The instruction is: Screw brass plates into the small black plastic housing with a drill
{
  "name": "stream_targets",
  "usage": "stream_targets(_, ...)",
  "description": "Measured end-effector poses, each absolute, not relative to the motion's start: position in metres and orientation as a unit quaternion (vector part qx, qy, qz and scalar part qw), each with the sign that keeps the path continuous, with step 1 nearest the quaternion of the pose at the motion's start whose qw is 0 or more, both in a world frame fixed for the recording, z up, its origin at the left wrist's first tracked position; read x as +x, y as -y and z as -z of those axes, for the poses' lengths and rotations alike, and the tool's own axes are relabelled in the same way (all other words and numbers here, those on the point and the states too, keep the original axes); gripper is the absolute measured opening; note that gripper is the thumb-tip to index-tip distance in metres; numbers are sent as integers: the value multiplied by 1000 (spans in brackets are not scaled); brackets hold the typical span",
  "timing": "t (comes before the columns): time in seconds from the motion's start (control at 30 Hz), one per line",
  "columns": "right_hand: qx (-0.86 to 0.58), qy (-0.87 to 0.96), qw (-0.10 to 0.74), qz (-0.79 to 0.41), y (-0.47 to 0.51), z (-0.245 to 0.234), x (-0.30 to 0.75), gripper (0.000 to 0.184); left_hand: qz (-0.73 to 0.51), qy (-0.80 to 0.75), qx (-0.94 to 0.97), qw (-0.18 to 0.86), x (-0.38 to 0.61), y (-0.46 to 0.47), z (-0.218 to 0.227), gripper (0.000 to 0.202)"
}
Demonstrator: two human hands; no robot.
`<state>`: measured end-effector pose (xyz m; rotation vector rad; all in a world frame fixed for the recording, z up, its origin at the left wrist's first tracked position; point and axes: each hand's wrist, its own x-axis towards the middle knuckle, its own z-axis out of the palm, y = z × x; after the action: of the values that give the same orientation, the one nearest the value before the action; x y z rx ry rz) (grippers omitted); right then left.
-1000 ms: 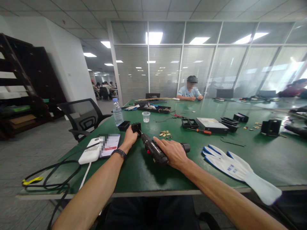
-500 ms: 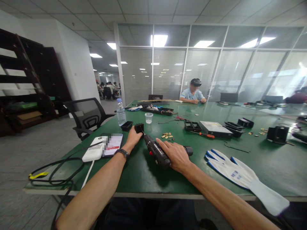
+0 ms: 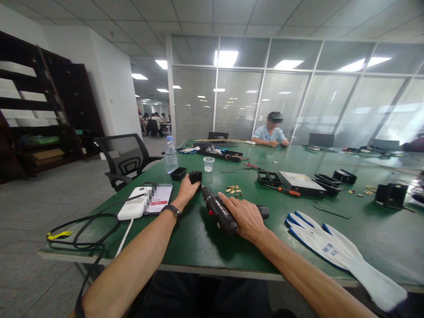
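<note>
My right hand is closed round a black cordless drill, which lies on its side with its bit pointing away and to the left. My left hand grips a small black plastic part against the table. The drill's bit reaches that part's near edge; whether it touches a screw I cannot tell. Small brass pieces lie just beyond the drill. Left of the held part is a black tray. A clear plastic cup stands behind it.
A water bottle, a phone and a white power bank with cables are on the left. To the right lie a white glove, an orange-handled screwdriver and black boxes. Across the table sits another person.
The whole view has shifted slightly, so everything appears a little further right. Both hands keep their hold on the drill and the black part.
</note>
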<state>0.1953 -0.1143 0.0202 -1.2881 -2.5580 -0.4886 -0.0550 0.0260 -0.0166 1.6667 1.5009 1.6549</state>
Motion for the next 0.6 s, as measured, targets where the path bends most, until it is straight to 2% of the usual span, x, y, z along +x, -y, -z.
stream_targets(0.13, -436, 875, 123, 168, 114, -19, 196, 75, -587, -532, 586, 174, -55, -26, 16, 22)
stream_targets(0.6, -434, 875, 130, 172, 112, -18, 196, 75, -588, -523, 588, 185, -56, -25, 15, 26)
